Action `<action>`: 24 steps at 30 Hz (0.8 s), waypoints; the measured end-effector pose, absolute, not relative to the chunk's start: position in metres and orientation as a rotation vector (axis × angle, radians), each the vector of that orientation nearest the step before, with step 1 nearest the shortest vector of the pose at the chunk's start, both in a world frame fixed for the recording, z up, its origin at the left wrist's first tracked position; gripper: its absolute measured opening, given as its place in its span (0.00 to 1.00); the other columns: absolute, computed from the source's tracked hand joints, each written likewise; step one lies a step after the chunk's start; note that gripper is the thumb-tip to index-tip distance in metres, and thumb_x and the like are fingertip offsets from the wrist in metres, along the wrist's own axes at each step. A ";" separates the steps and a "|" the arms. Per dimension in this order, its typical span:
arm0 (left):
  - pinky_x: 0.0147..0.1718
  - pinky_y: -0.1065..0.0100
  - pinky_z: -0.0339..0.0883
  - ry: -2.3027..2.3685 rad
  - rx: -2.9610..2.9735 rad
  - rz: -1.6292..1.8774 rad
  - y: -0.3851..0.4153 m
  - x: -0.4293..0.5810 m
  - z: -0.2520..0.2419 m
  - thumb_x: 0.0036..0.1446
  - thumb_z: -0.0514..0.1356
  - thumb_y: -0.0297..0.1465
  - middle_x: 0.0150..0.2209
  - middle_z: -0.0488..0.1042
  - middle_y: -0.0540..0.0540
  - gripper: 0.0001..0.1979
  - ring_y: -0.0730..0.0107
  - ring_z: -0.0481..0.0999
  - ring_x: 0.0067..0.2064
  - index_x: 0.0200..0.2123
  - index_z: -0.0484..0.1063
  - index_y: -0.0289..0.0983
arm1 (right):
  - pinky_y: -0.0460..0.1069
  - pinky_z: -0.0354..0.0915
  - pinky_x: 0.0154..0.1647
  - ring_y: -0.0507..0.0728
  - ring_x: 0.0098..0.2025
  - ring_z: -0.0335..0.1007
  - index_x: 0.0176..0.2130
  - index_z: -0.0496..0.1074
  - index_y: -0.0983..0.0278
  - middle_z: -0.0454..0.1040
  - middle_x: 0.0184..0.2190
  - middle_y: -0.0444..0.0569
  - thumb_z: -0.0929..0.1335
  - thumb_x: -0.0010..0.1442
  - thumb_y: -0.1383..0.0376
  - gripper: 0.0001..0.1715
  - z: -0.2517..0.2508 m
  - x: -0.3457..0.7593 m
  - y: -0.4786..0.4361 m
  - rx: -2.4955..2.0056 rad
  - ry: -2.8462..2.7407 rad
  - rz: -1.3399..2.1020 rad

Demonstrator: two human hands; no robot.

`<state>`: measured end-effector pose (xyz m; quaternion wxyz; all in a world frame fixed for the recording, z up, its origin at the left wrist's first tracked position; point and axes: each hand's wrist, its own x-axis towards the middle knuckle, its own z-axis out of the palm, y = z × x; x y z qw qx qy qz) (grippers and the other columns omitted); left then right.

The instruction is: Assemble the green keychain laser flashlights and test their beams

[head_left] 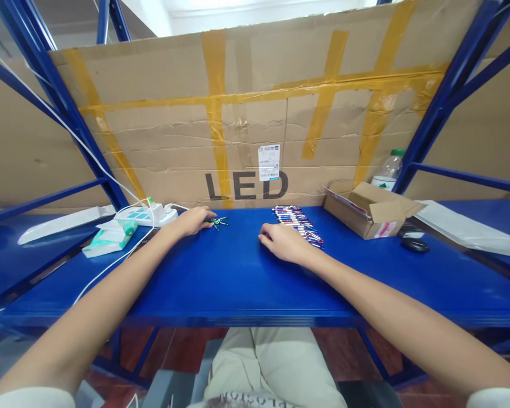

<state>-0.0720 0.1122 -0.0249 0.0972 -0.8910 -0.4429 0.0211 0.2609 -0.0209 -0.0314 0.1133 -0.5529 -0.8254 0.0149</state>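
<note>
My left hand (194, 221) rests at the back left of the blue tabletop, its fingers bent and pressed together at a small pile of thin, shiny green pieces with silvery parts (221, 222). Their exact kind is too small to tell. Right of the middle, my right hand (285, 242) lies low on the tabletop with curled fingers, thumb against the index finger. Whatever it may hold is hidden. Just behind it and partly covered by it runs a row of slim, shiny red, blue and silver pieces (292, 215), laid side by side.
An opened cardboard box (365, 209) stands at the back right, near a black computer mouse (415, 245) and a plastic bottle (389, 170). Left are a tissue pack (110, 237), a white power strip (142, 215) and a white cable (106, 263). Taped cardboard (170, 147) walls the back.
</note>
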 end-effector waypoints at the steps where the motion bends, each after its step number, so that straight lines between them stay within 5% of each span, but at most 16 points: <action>1: 0.55 0.64 0.71 -1.316 -2.633 0.096 0.116 -0.072 -0.022 0.71 0.60 0.35 0.55 0.82 0.39 0.20 0.53 0.81 0.57 0.62 0.79 0.42 | 0.52 0.63 0.42 0.65 0.48 0.83 0.50 0.80 0.62 0.86 0.48 0.55 0.63 0.78 0.59 0.17 -0.032 0.261 -0.020 -1.620 -2.422 0.039; 6: 0.52 0.65 0.72 -1.352 -2.600 0.137 0.129 -0.071 -0.012 0.67 0.63 0.34 0.55 0.83 0.42 0.16 0.53 0.82 0.56 0.56 0.82 0.44 | 0.52 0.63 0.42 0.66 0.49 0.83 0.49 0.80 0.62 0.86 0.47 0.56 0.62 0.77 0.59 0.18 -0.034 0.261 -0.018 -1.617 -2.421 0.018; 24: 0.60 0.61 0.72 -1.321 -2.712 -0.088 0.124 -0.079 -0.032 0.70 0.59 0.29 0.61 0.81 0.40 0.22 0.54 0.81 0.62 0.65 0.74 0.41 | 0.51 0.63 0.42 0.64 0.49 0.82 0.47 0.80 0.62 0.86 0.48 0.54 0.63 0.78 0.60 0.17 -0.031 0.263 -0.019 -1.614 -2.430 0.061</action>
